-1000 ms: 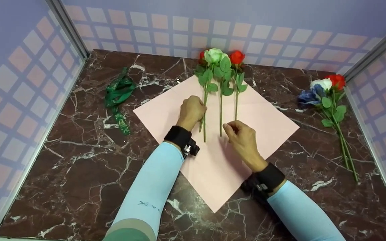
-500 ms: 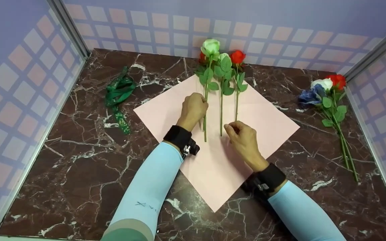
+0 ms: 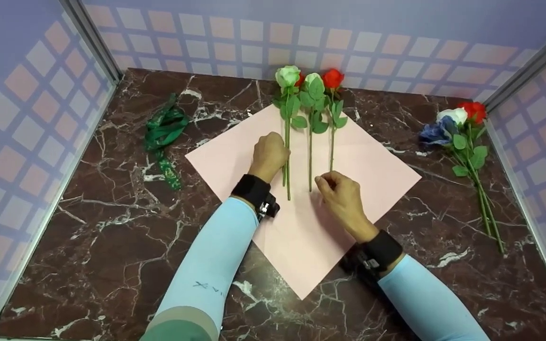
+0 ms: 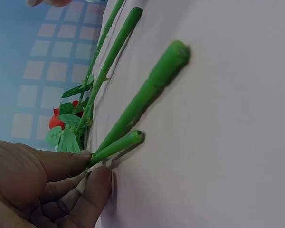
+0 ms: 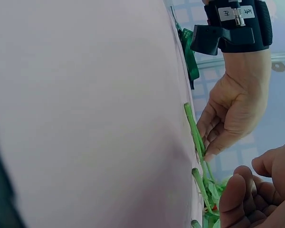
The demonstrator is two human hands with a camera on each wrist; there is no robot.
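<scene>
On a pink sheet of paper (image 3: 296,251) lie several artificial roses, heads toward the back wall. My left hand (image 3: 269,154) pinches the left pair of stems between thumb and fingertip: a pale green rose (image 3: 287,76) and a red rose (image 3: 300,79) partly hidden behind it. Their cut ends (image 4: 173,54) point toward me, crossing at the fingertips. A second pale rose (image 3: 313,81) lies in the middle, with another red rose (image 3: 332,78) to its right. Beside the lower ends of these two stems, my right hand (image 3: 341,194) hovers with loosely bent fingers, holding nothing.
A coiled green ribbon (image 3: 166,130) lies left on the dark marbled tabletop (image 3: 112,265). At the right, a blue flower (image 3: 438,131), a white one (image 3: 454,115) and a red one (image 3: 473,112) lie together. Tiled-pattern walls (image 3: 235,42) enclose the back and sides.
The pale green rose in my left hand lifted, then came down farther left, so the red head behind now shows on its right. My right hand has stayed in place.
</scene>
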